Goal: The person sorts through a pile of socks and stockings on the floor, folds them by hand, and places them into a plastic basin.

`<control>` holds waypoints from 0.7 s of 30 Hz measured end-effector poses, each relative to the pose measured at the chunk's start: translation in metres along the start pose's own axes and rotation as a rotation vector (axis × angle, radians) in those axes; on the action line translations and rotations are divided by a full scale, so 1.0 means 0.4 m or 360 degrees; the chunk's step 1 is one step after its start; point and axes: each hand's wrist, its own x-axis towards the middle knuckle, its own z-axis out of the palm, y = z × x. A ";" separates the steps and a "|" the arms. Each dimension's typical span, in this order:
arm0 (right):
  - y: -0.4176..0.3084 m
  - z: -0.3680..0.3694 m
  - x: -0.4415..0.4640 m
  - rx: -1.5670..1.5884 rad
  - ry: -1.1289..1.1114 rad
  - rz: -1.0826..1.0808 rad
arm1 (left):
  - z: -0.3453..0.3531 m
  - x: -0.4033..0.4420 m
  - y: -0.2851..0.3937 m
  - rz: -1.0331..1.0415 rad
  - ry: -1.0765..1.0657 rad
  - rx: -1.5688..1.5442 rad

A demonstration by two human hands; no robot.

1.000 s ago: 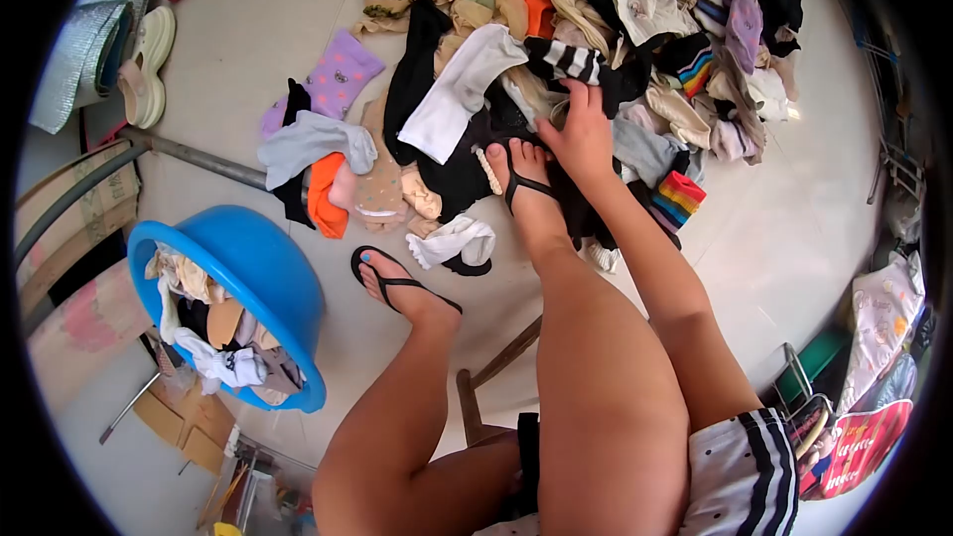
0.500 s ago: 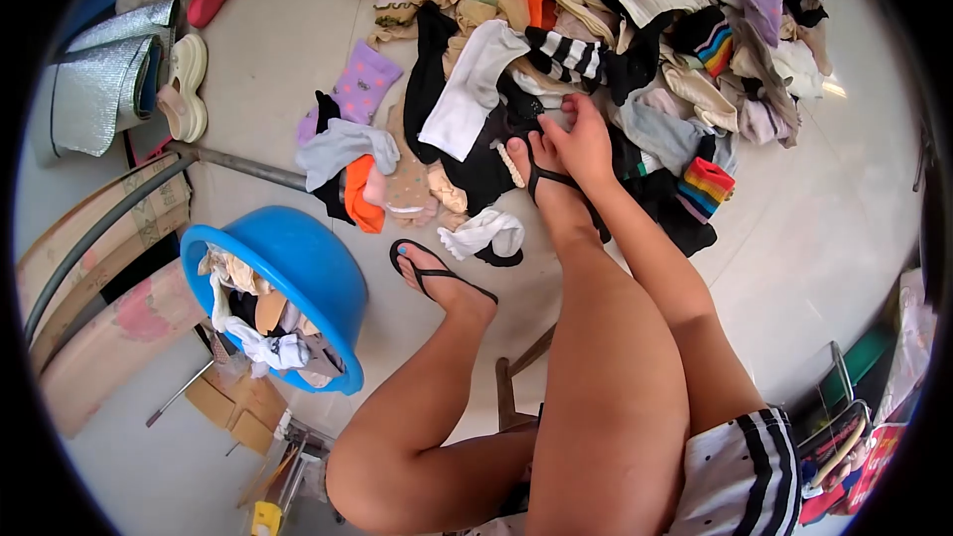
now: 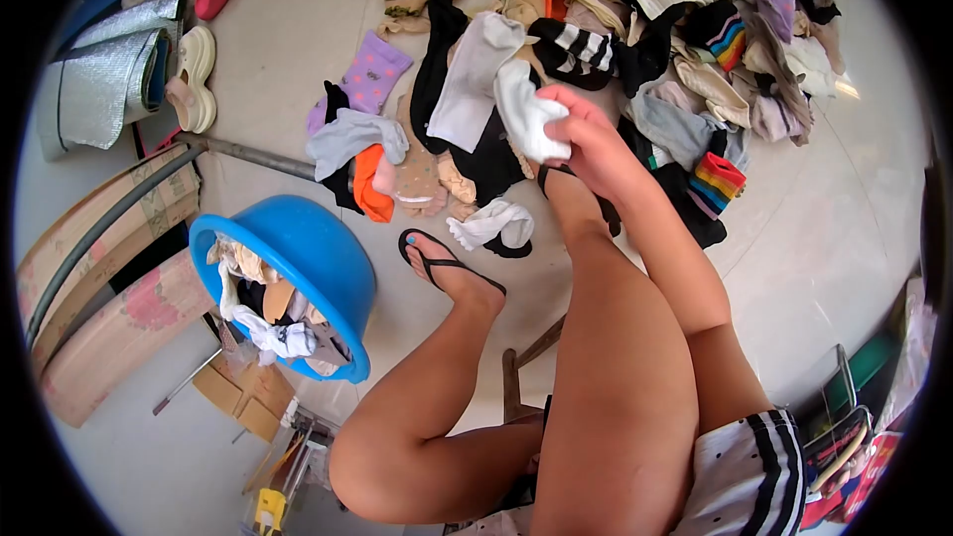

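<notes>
My right hand (image 3: pixel 588 147) is closed on the end of a short white sock (image 3: pixel 524 104), lifted above my sandalled foot. Just left of it lies a long white sock (image 3: pixel 475 79) on top of black socks (image 3: pixel 488 159). Beyond the hand, a black-and-white striped sock (image 3: pixel 584 52) sits among the heap. A white sock with a frilled edge (image 3: pixel 486 225) rests on the floor near my other foot. My left hand is out of view.
A tilted blue basin (image 3: pixel 333 248) with socks inside stands at the left. Around the heap are a rainbow-striped sock (image 3: pixel 717 184), a grey sock (image 3: pixel 352 142) and a purple dotted sock (image 3: pixel 372 74). Pale clogs (image 3: pixel 197 74) and a metal tube (image 3: pixel 263 162) lie farther left.
My right hand has taken hold of the short white sock and raised it from the heap toward me. The view has shifted slightly.
</notes>
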 end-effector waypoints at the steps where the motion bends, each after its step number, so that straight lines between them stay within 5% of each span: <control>1: -0.020 0.012 -0.013 0.0097 -0.0270 0.0207 | 0.010 0.017 0.006 0.0013 0.0003 0.0016; 5: -0.083 0.094 -0.051 -0.0567 -0.1191 0.0335 | 0.033 0.059 0.016 0.0056 0.0019 0.0081; 8: -0.070 0.135 -0.045 -0.0351 -0.1442 0.0587 | 0.060 0.098 0.029 0.0080 0.0024 0.0124; 10: -0.033 0.128 -0.026 -0.0097 -0.1646 0.0389 | 0.063 0.102 0.029 0.0093 0.0028 0.0146; 14: -0.009 0.101 0.001 0.0181 -0.0649 0.0454 | 0.069 0.106 0.035 0.0110 0.0030 0.0170; 17: 0.002 0.054 0.020 -0.1455 -0.0128 0.0085 | 0.077 0.118 0.041 0.0126 0.0039 0.0194; 18: 0.029 0.027 0.016 -0.1453 -0.0118 0.0084 | 0.077 0.119 0.042 0.0135 0.0037 0.0200; 20: 0.065 -0.019 -0.007 -0.2824 0.0467 -0.0669 | 0.078 0.121 0.046 0.0144 0.0035 0.0212; 21: 0.064 -0.035 -0.016 -0.2823 0.0475 -0.0667 | 0.078 0.118 0.045 0.0147 0.0037 0.0215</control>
